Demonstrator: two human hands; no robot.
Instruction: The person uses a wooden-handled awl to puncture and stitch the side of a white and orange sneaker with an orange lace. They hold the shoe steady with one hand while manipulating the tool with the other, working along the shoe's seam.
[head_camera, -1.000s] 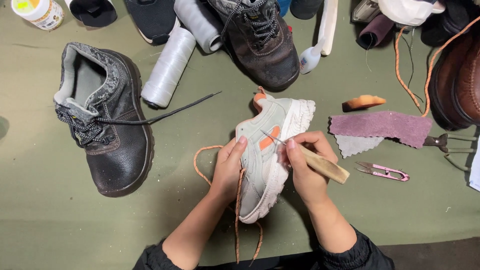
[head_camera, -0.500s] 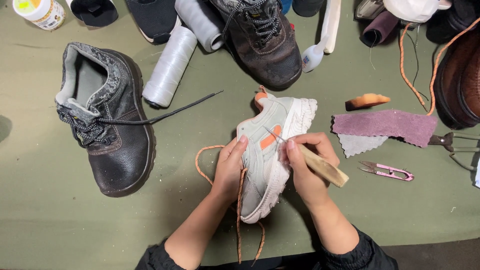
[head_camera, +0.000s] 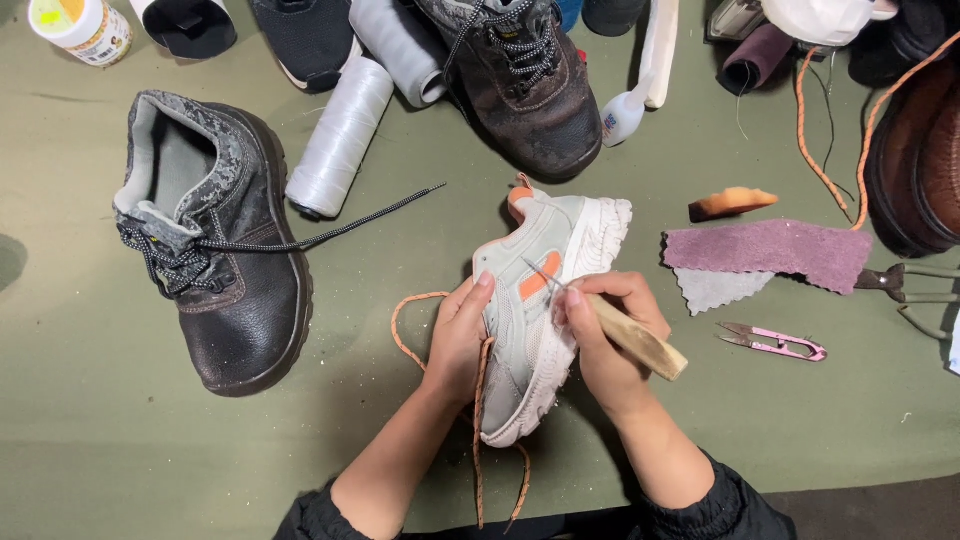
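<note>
A pale sneaker (head_camera: 540, 310) with orange patches is held on its side on the green table (head_camera: 100, 450), near the person's edge. It is steadied by the left hand (head_camera: 458, 335), whose fingers are pressed flat against its upper. An awl (head_camera: 625, 335) with a pale wooden handle is gripped in the closed right hand (head_camera: 610, 335), its thin metal tip laid against the orange patch between the two hands. An orange lace (head_camera: 420, 320) loops out just left of the left hand and trails down between the forearms.

A small round tub (head_camera: 80, 28) with a white lid and a yellow-and-white label stands far up and left of the left hand, at the table's top corner. A black boot (head_camera: 225, 270) lies well left of that hand, a white thread spool (head_camera: 340, 140) above it. Pink snips (head_camera: 775, 342) lie just right of the right hand, below a purple leather scrap (head_camera: 770, 252). Open table is seen below the boot and below the snips.
</note>
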